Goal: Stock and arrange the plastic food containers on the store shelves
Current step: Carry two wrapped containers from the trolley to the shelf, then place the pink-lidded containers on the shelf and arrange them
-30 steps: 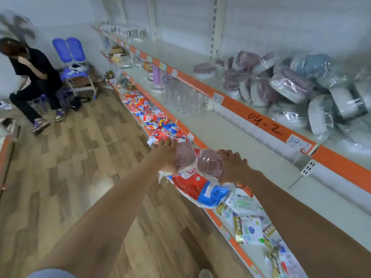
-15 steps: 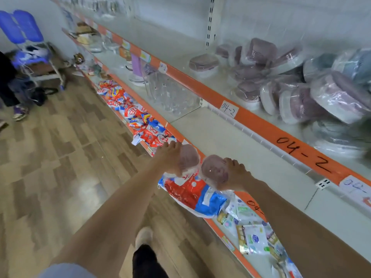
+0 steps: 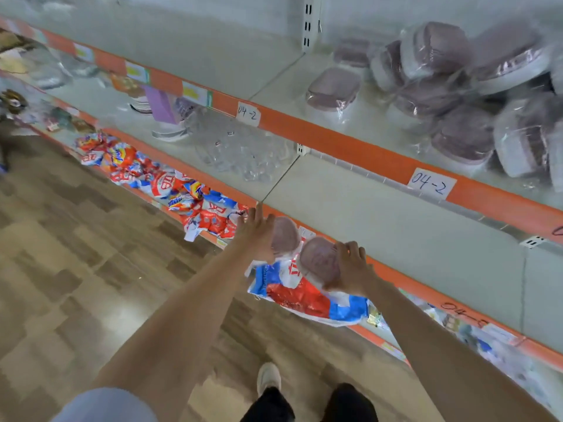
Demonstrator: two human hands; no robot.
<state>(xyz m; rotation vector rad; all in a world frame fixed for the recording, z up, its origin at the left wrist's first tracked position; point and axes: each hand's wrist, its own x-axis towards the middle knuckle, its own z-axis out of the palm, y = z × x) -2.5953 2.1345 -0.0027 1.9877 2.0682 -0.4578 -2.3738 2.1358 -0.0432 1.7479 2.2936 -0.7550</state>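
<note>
Containers come first: your left hand (image 3: 257, 231) presses straight fingers against the left container (image 3: 285, 236), just in front of the orange shelf edge (image 3: 393, 274). Your right hand (image 3: 350, 269) curls around the right container (image 3: 320, 261), beside it above a red-and-blue bag (image 3: 304, 295).

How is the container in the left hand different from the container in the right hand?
The mauve-lidded plastic container in the left hand is half hidden behind straight fingers; the mauve-lidded plastic container in the right hand shows its whole lid. The left one sits farther along the aisle. Both are round, wrapped, and held before the orange shelf edge.
</note>
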